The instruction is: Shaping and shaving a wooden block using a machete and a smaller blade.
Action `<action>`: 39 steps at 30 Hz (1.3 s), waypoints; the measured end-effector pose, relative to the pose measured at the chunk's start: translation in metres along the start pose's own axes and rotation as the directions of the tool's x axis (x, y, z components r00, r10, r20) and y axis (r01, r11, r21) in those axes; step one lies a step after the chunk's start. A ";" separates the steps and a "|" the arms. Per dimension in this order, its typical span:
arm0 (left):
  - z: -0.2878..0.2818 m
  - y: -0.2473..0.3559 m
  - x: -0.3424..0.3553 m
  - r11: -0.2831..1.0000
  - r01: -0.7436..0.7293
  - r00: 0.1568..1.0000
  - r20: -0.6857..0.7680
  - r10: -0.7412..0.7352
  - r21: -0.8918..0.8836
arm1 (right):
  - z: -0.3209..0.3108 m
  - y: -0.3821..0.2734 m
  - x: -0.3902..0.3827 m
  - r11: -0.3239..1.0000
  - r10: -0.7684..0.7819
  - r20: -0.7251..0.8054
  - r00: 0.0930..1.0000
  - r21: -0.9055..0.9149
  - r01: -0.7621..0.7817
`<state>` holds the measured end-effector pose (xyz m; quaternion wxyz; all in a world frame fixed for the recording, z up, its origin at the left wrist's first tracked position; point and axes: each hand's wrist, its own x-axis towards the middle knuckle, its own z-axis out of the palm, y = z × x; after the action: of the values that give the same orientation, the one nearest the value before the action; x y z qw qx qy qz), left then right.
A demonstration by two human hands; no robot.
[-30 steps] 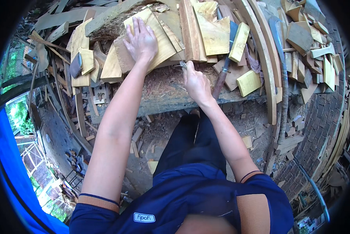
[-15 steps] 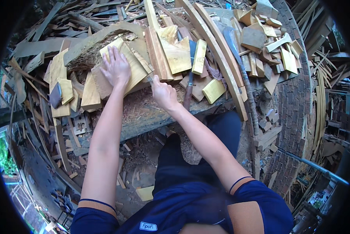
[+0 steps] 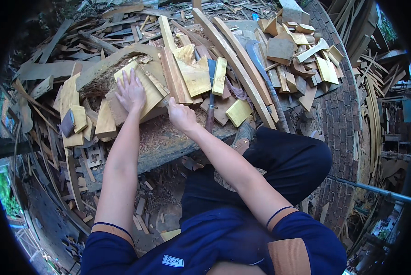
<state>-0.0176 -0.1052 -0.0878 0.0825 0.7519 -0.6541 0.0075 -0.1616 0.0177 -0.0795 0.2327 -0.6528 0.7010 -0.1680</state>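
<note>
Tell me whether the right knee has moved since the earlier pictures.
Yes: the right knee has swung rightward. Earlier it was left of the lower ends of the long curved beams; now it is right of them.

We count one bare left hand [image 3: 131,94], one bare right hand [image 3: 182,116], two long curved light-brown wooden beams [image 3: 238,71], one dark-bladed tool with a round brown handle [image 3: 209,117], two small yellow rectangular wooden blocks [image 3: 239,112] near it, and one straight pale-blue pipe [image 3: 375,188]. The scattered wood offcuts [image 3: 281,49] we cannot number.
</note>
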 end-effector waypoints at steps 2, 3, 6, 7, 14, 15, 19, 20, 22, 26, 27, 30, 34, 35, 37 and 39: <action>-0.002 -0.001 0.000 1.000 -0.006 1.000 0.000 0.006 -0.003 | -0.003 0.000 0.001 1.000 -0.008 0.009 1.000 -0.012 0.009; -0.002 0.000 -0.001 1.000 -0.006 1.000 0.007 0.006 -0.004 | -0.005 0.001 0.001 1.000 -0.016 0.026 1.000 -0.025 0.017; -0.005 0.001 -0.002 1.000 -0.014 1.000 0.023 0.014 -0.024 | -0.012 0.001 0.002 1.000 -0.022 0.045 0.999 -0.011 0.023; -0.009 0.003 -0.003 1.000 -0.017 1.000 0.025 0.017 -0.018 | -0.013 -0.003 0.001 1.000 -0.006 0.069 0.998 -0.008 0.007; -0.009 0.004 -0.009 1.000 0.002 1.000 0.019 -0.002 0.002 | -0.022 -0.008 0.000 0.990 0.043 0.120 0.992 0.128 -0.058; -0.004 0.001 -0.010 1.000 -0.022 1.000 -0.022 0.022 -0.001 | -0.020 -0.008 -0.001 0.987 0.071 0.101 0.992 0.138 -0.085; -0.006 0.002 -0.010 1.000 -0.008 1.000 -0.029 0.008 0.013 | -0.011 -0.010 0.006 1.000 0.010 0.072 0.997 0.013 -0.011; -0.008 0.005 -0.011 0.999 0.026 0.999 -0.020 -0.026 0.034 | -0.008 -0.011 0.009 0.999 -0.022 0.020 1.000 -0.027 0.022; -0.014 0.011 -0.007 0.998 0.044 0.999 0.014 -0.044 0.052 | -0.003 -0.009 0.017 1.000 0.022 0.048 0.999 -0.014 -0.021; -0.010 0.013 -0.008 0.995 0.085 0.996 -0.012 -0.085 0.043 | -0.010 -0.007 0.019 1.000 -0.021 0.059 0.998 0.008 0.020; -0.007 0.010 -0.008 0.996 0.082 0.996 -0.028 -0.080 0.039 | -0.006 -0.006 0.019 0.998 -0.049 0.043 0.998 0.035 0.047; -0.002 0.012 -0.013 0.997 0.073 0.995 -0.068 -0.073 0.007 | -0.002 0.004 -0.001 0.998 -0.043 0.019 0.999 0.057 0.042; 0.003 0.000 -0.011 0.997 0.078 0.993 -0.083 -0.080 -0.029 | -0.001 0.017 -0.030 0.994 -0.028 0.082 0.996 0.107 0.019; 0.001 -0.001 -0.015 0.996 0.089 0.994 -0.064 -0.091 -0.032 | -0.008 0.017 -0.036 0.994 -0.044 0.090 0.995 0.108 0.034; -0.001 0.000 -0.012 0.996 0.067 0.995 -0.065 -0.071 -0.065 | -0.014 0.011 -0.003 0.997 -0.045 0.134 0.990 0.062 0.037; -0.005 0.016 -0.007 0.993 0.021 0.997 -0.076 -0.030 -0.115 | -0.019 0.003 0.033 0.991 -0.085 0.066 0.994 0.112 0.077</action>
<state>-0.0341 -0.0994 -0.0823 0.1510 0.7534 -0.6401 -0.0019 -0.1755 -0.0164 -0.0692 0.2857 -0.6727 0.6549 -0.1920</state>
